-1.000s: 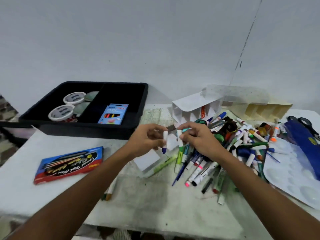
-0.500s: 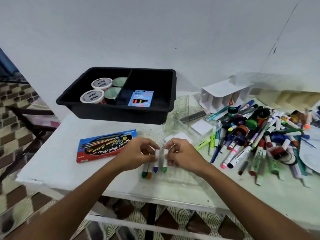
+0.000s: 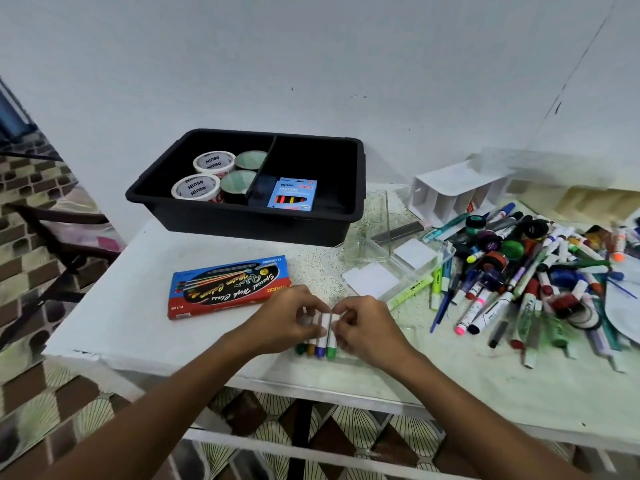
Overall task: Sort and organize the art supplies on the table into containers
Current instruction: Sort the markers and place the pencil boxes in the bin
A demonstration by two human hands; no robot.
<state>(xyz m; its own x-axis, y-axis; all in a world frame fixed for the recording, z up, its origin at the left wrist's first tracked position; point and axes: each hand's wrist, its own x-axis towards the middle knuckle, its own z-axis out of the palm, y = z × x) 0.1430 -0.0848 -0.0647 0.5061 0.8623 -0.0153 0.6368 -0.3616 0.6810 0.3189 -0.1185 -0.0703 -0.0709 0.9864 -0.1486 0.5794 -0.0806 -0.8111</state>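
Note:
Several short white markers point(image 3: 323, 336) with coloured caps lie side by side near the table's front edge, caps pointing toward me. My left hand point(image 3: 287, 317) pinches the left ones, with its thumb on the purple-capped marker. My right hand point(image 3: 367, 329) pinches the green-capped marker on the right. A big heap of pens and markers point(image 3: 512, 271) covers the table's right side. A black divided bin point(image 3: 249, 188) at the back holds tape rolls point(image 3: 195, 187) and a blue crayon box point(image 3: 292, 195).
A red and blue box of colours point(image 3: 228, 287) lies left of my hands. Clear plastic trays point(image 3: 391, 251) with white cards sit mid-table, a white divided holder point(image 3: 450, 192) behind them. A white palette point(image 3: 623, 306) is at the far right. The table's front edge runs just below my hands.
My hands came from the pen heap, each carrying a marker, down to the front of the table. They now hold the markers together in a row there.

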